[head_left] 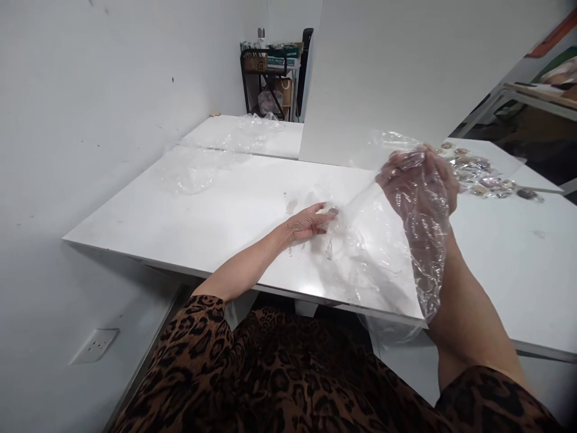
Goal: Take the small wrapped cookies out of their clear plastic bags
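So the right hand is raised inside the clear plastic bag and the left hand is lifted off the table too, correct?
Not quite. The head view shows the left hand resting low on the white table, fingertips at the edge of the clear plastic bag. The right hand is indeed raised inside that bag.

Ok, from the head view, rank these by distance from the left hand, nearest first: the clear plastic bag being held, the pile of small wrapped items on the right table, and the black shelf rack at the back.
1. Clear plastic bag: touching the left hand, just to its right.
2. Pile of small wrapped items: on the right table, beyond the right hand.
3. Black shelf rack: far back, by the wall.
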The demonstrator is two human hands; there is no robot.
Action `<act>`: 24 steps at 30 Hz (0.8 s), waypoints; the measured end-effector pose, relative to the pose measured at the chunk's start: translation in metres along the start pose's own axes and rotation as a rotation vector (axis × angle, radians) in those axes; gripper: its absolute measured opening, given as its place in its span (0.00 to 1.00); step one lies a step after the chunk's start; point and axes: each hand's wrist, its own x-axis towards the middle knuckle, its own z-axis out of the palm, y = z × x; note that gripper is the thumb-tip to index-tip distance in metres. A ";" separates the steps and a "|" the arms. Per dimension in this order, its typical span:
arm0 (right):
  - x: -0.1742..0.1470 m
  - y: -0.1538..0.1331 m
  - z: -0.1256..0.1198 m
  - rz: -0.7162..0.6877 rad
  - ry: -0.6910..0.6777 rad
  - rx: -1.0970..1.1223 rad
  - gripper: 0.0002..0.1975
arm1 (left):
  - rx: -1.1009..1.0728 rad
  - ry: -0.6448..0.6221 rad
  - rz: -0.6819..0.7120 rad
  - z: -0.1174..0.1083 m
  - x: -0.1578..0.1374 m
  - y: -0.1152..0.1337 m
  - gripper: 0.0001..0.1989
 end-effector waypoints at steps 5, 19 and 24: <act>0.008 -0.015 -0.024 -0.123 0.114 0.112 0.10 | -0.101 0.028 0.073 0.000 -0.001 0.006 0.17; 0.011 -0.016 0.036 0.050 -0.242 -0.348 0.10 | 0.211 -0.123 -0.006 0.006 -0.007 -0.007 0.38; 0.011 -0.022 0.048 0.038 -0.263 -0.355 0.11 | 0.104 -0.138 0.013 0.003 -0.001 -0.008 0.27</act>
